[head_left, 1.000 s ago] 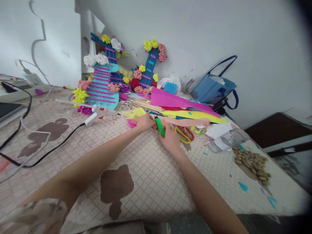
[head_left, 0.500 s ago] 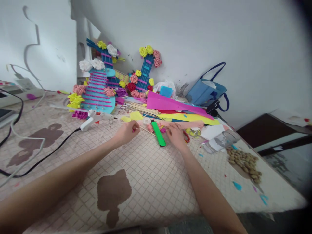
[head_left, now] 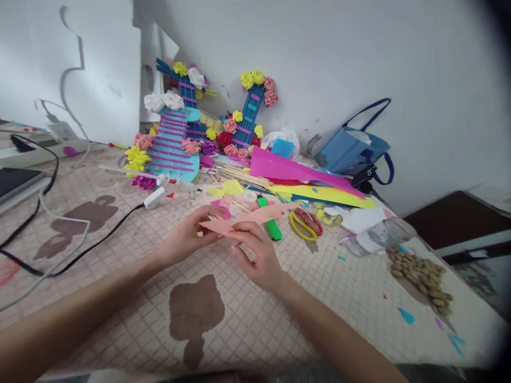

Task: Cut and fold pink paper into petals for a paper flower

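The right hand and left hand pinch a peach paper strip left of the scissors, apparently adjusting it; the next move likely calls for light, steady fingertips. Beyond the scissors lies magenta paper.

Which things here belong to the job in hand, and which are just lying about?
Likely part of the job:
- peach paper strip, held by left hand and right hand
- scissors and glue gun, perhaps, though untouched

Probably just lying about:
- pile of peanuts
- blue bag
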A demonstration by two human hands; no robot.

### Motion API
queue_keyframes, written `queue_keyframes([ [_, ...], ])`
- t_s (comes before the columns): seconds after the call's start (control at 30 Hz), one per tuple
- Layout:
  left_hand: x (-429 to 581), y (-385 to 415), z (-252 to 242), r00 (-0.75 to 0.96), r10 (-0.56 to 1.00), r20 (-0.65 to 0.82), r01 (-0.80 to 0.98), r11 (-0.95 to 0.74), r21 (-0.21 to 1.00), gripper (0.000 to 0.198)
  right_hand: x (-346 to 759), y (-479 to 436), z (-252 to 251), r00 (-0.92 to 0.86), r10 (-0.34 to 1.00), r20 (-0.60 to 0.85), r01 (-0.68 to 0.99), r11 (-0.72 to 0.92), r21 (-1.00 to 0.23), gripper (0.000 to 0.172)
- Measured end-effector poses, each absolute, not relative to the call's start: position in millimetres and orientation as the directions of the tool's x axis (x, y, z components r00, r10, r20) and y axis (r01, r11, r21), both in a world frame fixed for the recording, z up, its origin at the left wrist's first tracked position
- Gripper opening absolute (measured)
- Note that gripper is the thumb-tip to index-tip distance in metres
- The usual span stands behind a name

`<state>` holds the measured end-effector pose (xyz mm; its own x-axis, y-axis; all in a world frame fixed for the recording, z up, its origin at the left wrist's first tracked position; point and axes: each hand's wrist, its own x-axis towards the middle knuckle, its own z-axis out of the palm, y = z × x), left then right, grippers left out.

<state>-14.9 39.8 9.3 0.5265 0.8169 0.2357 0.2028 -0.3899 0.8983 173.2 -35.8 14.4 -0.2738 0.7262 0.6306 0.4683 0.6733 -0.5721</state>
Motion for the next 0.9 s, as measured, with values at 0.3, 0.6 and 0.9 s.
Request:
queue_keyframes([
  [0.3,-21.8,35.7,5.3,0.634,0.753,0.175,0.212,-0.387,0.897,0.013,176.3,-29.2,-2.3,-0.109,0.924,0.367,0.411,0.378,-0.829,0.026],
  [0.6,-32.1,35.9,6.3,0.766,0.536,0.354,0.152,-0.686,0.711,0.011,182.1,-32.3,-2.0,-0.260,0.839,0.477,0.461,0.543,-0.702,0.020],
  [0.9,-40.9,48.5,18.0,0.842,0.448,0.301,0.158,-0.738,0.655,0.017,205.6,-28.4,8.1,-0.492,0.742,0.456,0.568,0.670,-0.478,0.017],
])
